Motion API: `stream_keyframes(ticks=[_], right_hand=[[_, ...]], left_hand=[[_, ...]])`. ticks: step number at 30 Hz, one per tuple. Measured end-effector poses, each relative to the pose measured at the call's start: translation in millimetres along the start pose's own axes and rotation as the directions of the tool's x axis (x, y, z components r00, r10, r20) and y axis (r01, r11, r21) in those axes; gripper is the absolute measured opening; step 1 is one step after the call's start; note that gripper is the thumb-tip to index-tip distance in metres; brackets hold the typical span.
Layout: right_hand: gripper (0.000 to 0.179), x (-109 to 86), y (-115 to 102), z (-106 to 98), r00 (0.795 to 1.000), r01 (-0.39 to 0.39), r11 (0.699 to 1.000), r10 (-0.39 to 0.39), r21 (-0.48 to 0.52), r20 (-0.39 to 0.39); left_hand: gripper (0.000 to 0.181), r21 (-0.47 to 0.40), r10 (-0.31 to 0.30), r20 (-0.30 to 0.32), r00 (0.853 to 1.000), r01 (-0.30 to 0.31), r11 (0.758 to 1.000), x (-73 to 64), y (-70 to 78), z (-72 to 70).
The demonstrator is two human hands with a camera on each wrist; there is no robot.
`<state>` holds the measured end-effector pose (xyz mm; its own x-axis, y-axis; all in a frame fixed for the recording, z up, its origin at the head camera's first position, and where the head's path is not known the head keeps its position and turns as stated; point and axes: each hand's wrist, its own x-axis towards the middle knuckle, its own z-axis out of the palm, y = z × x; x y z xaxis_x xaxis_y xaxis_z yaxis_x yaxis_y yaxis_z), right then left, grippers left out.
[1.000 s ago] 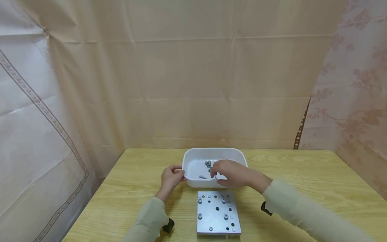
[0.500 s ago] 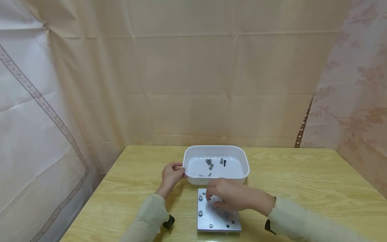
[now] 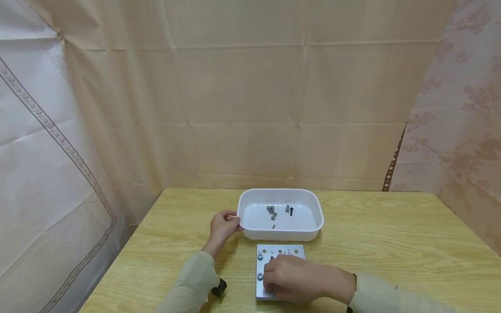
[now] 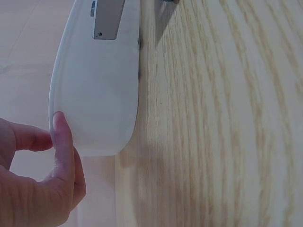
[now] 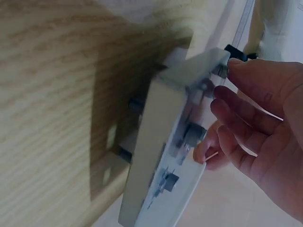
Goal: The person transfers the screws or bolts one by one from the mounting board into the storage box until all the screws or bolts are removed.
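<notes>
My left hand (image 3: 223,226) pinches the left rim of a white plastic tub (image 3: 280,235); in the left wrist view the thumb (image 4: 60,135) lies over the rim. A silver metal plate (image 3: 260,288) with holes and socket-head screws stands in front of the tub. Over the plate's front part, my right hand (image 3: 291,277) has its fingers curled down. The right wrist view shows thumb and fingertips around a screw (image 5: 220,71) near the plate's edge. Two more screw heads stick up nearby, one of them a bolt (image 5: 194,135). The hand hides much of the plate in the head view.
Several loose screws (image 3: 271,210) lie inside the tub, among them a black screw (image 3: 291,211). Screw ends (image 5: 136,105) protrude below the plate over the wooden table (image 3: 375,243). A beige curtain (image 3: 250,108) hangs behind.
My right hand has moved out of the tub, toward me, to the plate's front part. My left hand stays at the tub's rim. Fewer small pieces show near the tub's front wall.
</notes>
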<state>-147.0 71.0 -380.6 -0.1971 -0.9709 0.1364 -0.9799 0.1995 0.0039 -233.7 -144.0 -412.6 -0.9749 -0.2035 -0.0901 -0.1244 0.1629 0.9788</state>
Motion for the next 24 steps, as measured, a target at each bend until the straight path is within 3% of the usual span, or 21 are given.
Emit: stream_keyframes(ticks=[17,24], right_hand=[[0.01,2.0,-8.4,5.5,1.0,0.005,1.0,-0.006,-0.006,-0.006],[0.015,3.2,-7.2,3.4,1.0,0.006,1.0,-0.006,-0.011,0.001]], left_hand=[[0.031,0.017,-0.014,-0.006,1.0,0.015,1.0,0.9,-2.8,1.0],[0.03,-0.005,0.008,-0.013,1.0,-0.008,1.0,0.8,-2.0,1.6]])
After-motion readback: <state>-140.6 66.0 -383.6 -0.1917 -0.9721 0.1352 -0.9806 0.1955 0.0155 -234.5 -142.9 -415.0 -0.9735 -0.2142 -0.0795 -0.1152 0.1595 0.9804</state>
